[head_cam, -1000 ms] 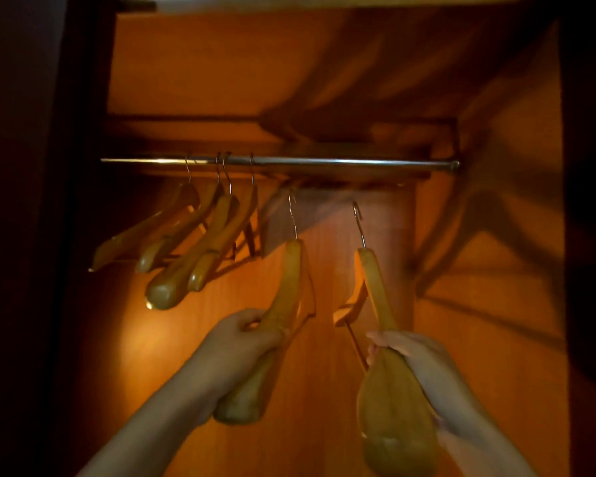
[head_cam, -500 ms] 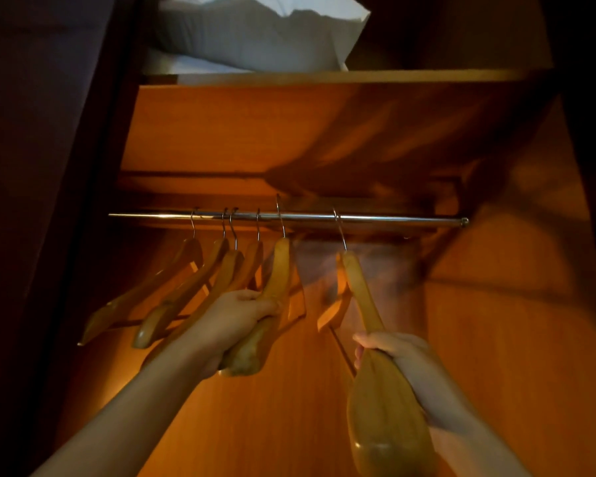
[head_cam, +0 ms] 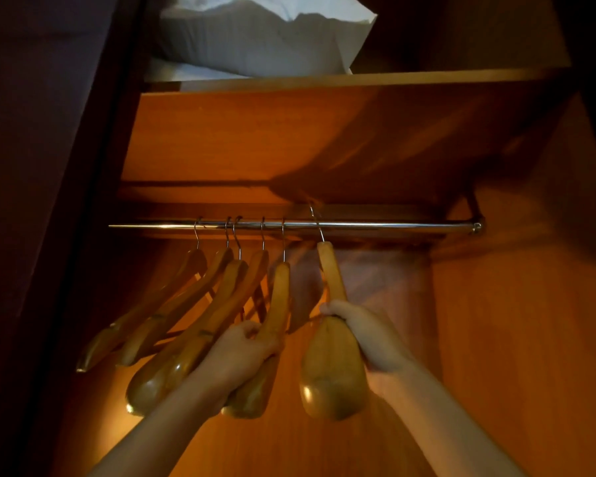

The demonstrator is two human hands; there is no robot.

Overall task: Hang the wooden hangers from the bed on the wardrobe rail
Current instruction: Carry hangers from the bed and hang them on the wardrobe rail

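Wardrobe walls [head_cam: 496, 304] of orange wood filled the view, with a shelf [head_cam: 324, 80] across the top carrying a white pillow [head_cam: 255, 39]. Below it ran the chrome rail [head_cam: 393, 224], and on its left part four hangers [head_cam: 172, 304] hung close together, their arms fanning down to the left. Just right of them, the left hand [head_cam: 241, 352] was wrapped around the lower arm of a fifth hanger [head_cam: 279, 294], whose wire hook appeared to sit over the rail. The right hand [head_cam: 369, 335] gripped a sixth hanger [head_cam: 331, 373] just above its broad shoulder end, holding it tilted. Its hook [head_cam: 315, 222] crossed the rail at a slant, and the blur hid whether it had caught. The risk lay there: let go before that hook seated, the hanger would likely slip off and drop. A sideways nudge could also set the crowded neighbours swinging and tangle their hooks.
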